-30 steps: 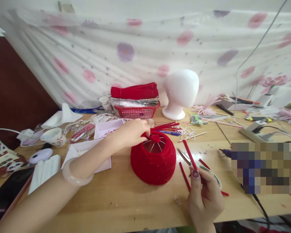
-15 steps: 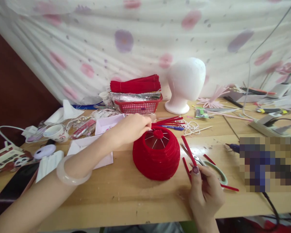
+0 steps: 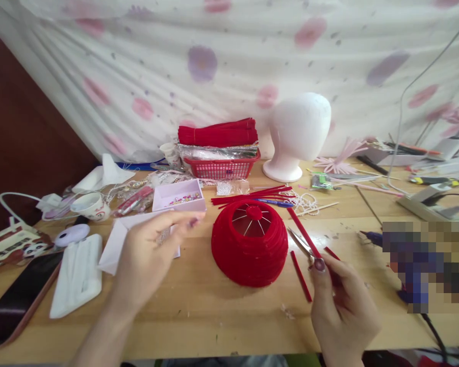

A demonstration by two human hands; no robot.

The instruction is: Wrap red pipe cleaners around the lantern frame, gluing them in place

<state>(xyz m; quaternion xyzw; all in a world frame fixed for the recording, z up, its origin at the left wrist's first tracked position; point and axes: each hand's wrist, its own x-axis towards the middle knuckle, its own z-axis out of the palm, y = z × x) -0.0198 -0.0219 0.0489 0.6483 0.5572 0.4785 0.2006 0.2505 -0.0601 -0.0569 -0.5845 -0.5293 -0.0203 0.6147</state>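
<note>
A domed red piece (image 3: 248,250), wrapped in fuzzy red strips with thin wires across its round top opening, sits mid-table. To its right, my right hand (image 3: 342,306) pinches a short length of red chenille stem (image 3: 303,229) between thumb and fingers, pointing up and left. Scissors (image 3: 300,242) lie behind that hand, which partly covers them. A cut red chenille piece (image 3: 301,276) rests on the table beside it. My left hand (image 3: 153,255) hovers over a white box (image 3: 112,250), fingers stretched out and thumb apart, with nothing visible in it.
Red chenille stems (image 3: 252,195) lie behind the dome. Farther back stand a red basket (image 3: 224,168) and a white foam head (image 3: 300,132). A box of beads (image 3: 178,193) and a phone (image 3: 21,298) are at left; a partly blurred blue tool (image 3: 373,238) with a cord is at right.
My left hand has drawn back left and toward me from the dome's top edge. My right hand still holds its red chenille stem. The view has shifted slightly.
</note>
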